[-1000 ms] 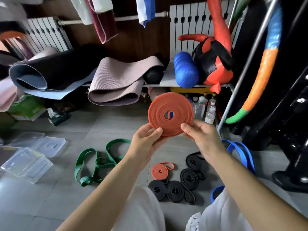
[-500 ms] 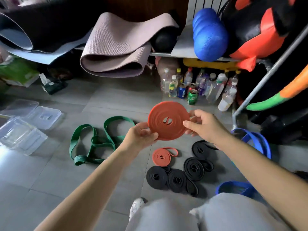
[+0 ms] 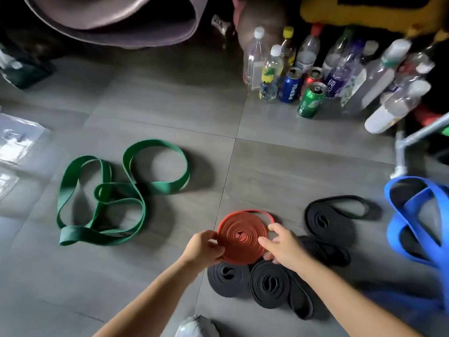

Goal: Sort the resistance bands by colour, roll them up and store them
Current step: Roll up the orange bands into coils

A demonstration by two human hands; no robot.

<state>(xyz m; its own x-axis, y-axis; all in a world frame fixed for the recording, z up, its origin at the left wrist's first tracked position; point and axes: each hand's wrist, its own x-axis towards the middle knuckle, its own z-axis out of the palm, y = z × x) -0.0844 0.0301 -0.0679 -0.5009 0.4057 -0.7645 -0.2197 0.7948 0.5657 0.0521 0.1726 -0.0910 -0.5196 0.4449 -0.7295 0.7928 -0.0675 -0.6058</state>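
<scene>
A rolled orange band [image 3: 240, 237] lies flat low over the floor, held at its left rim by my left hand [image 3: 202, 248] and at its right rim by my right hand [image 3: 283, 244]. A thin orange loop [image 3: 263, 212] of a second band shows just behind it. Several rolled black bands sit around it: one [image 3: 227, 279] and another [image 3: 269, 284] in front, one [image 3: 324, 221] to the right. An unrolled green band [image 3: 116, 190] sprawls on the floor to the left. A loose blue band [image 3: 413, 215] lies at the right edge.
Bottles and cans [image 3: 311, 76] crowd the far right of the grey tiled floor [image 3: 170, 105]. A rolled mat [image 3: 121, 20] overhangs at the top. Clear plastic boxes [image 3: 17, 142] sit at the left edge. A metal rack leg [image 3: 401, 152] stands right. My shoe [image 3: 196, 327] shows below.
Both hands have brought the rolled orange band down from chest height to just over the floor, above the smaller orange band. The view tilted downward.
</scene>
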